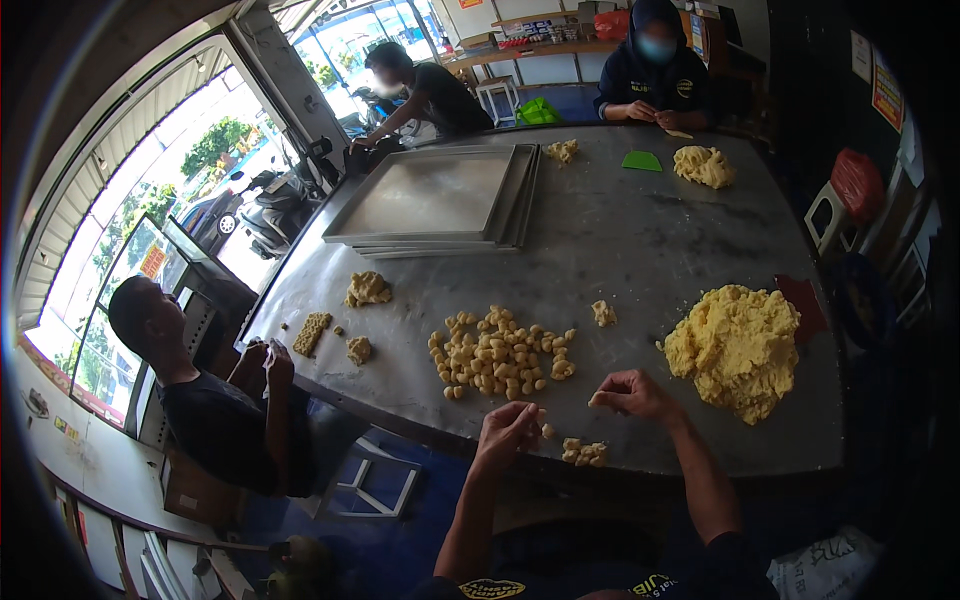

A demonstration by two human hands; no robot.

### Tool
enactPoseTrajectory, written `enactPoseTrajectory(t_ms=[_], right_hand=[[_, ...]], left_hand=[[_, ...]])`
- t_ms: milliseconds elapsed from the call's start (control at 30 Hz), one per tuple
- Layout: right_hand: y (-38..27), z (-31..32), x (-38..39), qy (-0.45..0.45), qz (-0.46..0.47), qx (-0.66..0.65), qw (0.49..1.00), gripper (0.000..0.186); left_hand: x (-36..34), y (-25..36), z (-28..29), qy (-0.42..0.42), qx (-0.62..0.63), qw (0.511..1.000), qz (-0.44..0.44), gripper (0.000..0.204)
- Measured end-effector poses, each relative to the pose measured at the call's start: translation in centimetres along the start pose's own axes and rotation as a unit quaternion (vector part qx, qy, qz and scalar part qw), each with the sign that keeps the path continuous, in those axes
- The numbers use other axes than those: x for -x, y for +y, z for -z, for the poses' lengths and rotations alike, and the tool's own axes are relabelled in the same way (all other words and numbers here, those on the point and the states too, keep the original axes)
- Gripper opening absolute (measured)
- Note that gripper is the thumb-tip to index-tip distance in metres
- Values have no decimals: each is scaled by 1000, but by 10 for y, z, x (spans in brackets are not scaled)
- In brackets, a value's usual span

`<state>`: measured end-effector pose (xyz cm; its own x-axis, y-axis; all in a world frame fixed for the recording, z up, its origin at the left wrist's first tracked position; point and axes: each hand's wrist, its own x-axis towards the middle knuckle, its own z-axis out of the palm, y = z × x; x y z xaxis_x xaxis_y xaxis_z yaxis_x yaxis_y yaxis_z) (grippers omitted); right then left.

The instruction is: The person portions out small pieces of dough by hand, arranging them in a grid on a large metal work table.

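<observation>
My left hand (508,428) is curled shut on a small dough piece (541,417) at the near table (640,230) edge. My right hand (632,393), just beside it, pinches another dough bit (594,401); I cannot read either piece's long axis. One large dough mound (738,345) lies right of both hands. The pile of small pieces (500,355) sits just beyond them, too many to count.
</observation>
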<state>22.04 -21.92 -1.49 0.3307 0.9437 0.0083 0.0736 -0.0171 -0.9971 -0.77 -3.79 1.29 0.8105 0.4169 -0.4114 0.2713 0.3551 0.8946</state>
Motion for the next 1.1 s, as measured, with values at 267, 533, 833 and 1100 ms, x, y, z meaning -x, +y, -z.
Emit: enactPoseTrajectory(t_ms=[267, 533, 833, 1100], right_hand=[[-21, -4, 6, -159, -52, 146, 975, 64], [-10, -6, 5, -277, -64, 130, 950, 72], [-12, -11, 4, -286, -77, 145, 944, 68], [-18, -2, 10, -73, -10, 1, 997, 22]], left_hand=[[14, -3, -9, 17, -473, 853, -222, 37], [27, -19, -14, 64, -435, 877, -193, 30], [1, -43, -12, 238, -439, 824, -267, 30], [-11, -40, 4, 147, -55, 972, -173, 31]])
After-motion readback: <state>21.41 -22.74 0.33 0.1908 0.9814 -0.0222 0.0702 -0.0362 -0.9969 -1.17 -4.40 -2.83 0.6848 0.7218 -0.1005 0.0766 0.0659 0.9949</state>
